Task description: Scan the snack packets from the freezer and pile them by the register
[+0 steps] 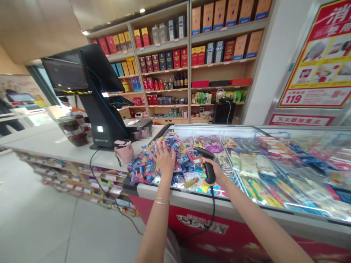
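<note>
The left hand (164, 160) lies spread on packets (148, 168), likely light and slippery (best pinched at an edge), and the right hand (217, 171) grips the scanner (210, 172).

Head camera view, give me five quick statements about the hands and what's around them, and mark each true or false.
1. The right hand holds a black scanner. True.
2. The left hand grips a pink container. False: it is spread over a pile of packets, and the container stands to the left of that pile.
3. A black cable hangs from the scanner. True.
4. The freezer has a plain green front. False: its front is red, with lettering.
5. A red and yellow poster is at the right of the view. True.
</note>
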`<state>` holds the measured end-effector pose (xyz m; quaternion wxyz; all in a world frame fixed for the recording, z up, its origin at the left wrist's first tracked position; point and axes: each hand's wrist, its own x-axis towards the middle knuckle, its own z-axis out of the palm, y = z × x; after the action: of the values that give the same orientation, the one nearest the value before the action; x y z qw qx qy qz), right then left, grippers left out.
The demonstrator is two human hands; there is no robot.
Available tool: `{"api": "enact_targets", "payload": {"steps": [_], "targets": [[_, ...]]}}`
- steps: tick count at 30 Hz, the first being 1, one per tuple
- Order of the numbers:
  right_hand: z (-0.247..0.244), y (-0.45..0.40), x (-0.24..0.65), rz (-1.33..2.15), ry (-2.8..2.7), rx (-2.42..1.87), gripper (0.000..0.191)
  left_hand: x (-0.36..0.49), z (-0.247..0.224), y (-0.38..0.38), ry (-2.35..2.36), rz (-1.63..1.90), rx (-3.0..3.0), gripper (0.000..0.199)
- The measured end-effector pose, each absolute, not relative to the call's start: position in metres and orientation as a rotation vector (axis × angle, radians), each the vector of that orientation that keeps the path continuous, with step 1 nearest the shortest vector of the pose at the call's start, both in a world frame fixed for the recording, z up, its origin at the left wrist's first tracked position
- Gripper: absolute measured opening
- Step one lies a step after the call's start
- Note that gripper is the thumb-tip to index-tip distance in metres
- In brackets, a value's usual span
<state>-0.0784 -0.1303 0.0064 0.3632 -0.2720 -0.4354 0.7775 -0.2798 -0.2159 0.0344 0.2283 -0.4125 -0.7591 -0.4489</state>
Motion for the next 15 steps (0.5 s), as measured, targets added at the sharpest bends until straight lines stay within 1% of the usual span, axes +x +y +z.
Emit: {"api": "enact_targets", "payload": {"steps": [5,9,12,15], "targets": [[0.005,-0.129,-0.075,1.973,-1.123,-0.654,0.019,-0.281,0.027,-0.207,-2.098,-1.086,-1.196,0.041],[0.007,-0.13,-0.075,1.989,-1.131,-0.641,0.021,-0.284,0.031,-0.208,-2.149,-1.031,-1.219,0.041],[0.008,-0.13,-0.075,2.008,-1.1,-0.622,0.024,-0.288,0.033,-0.216,-2.161,-0.993,-1.347,0.043],[0.008,-0.13,-0.076,2.031,-1.066,-0.621,0.024,-0.293,0.028,-0.225,-2.128,-0.962,-1.453,0.044]]}}
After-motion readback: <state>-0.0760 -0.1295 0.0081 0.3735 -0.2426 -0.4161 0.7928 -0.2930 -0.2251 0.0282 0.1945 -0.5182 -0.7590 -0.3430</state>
